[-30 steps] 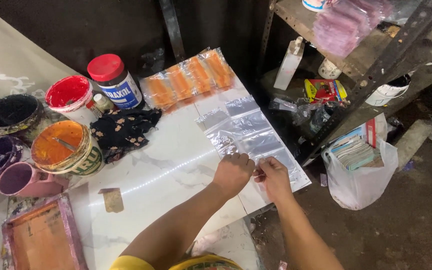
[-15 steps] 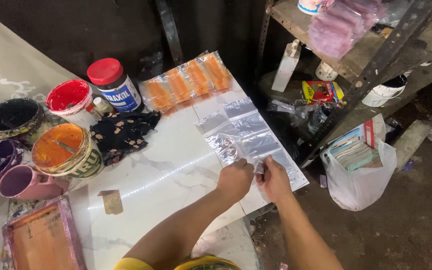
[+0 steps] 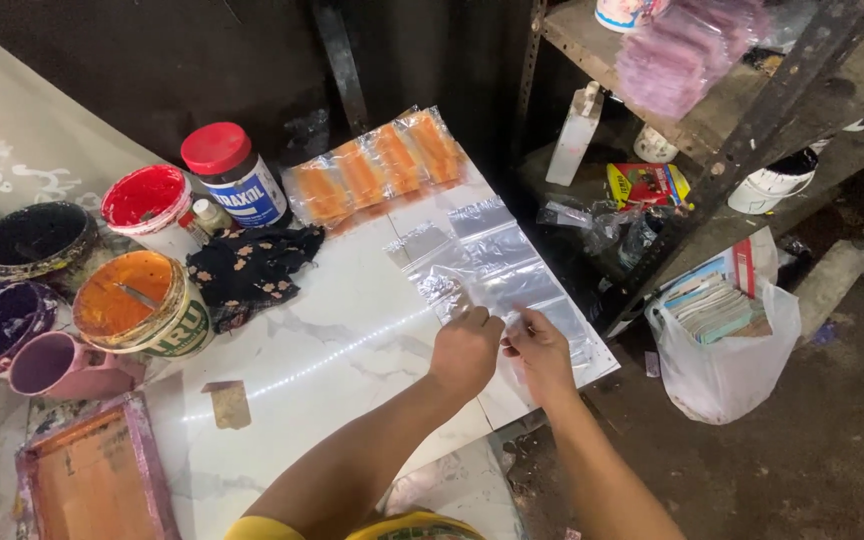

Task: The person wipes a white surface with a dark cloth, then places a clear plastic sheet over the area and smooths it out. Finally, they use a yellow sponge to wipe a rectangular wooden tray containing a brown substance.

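Note:
My left hand (image 3: 466,348) and my right hand (image 3: 539,347) meet over a row of clear plastic bags (image 3: 497,262) laid along the right side of the white marble-look board (image 3: 312,350). Both hands pinch the edge of the nearest clear bag between fingertips. Farther back on the board lie several bags printed with orange patches (image 3: 377,165).
Left of the board stand an orange ink tub (image 3: 137,300), a red one (image 3: 147,200), dark tubs (image 3: 32,240), a pink mug (image 3: 57,365), a red-lidded jar (image 3: 232,175), a black floral cloth (image 3: 252,265) and a printing screen (image 3: 97,480). A metal shelf rack (image 3: 732,150) stands right, a white bag (image 3: 722,340) below.
Both hands have shifted slightly along the row of clear bags toward me, staying pinched together on the plastic.

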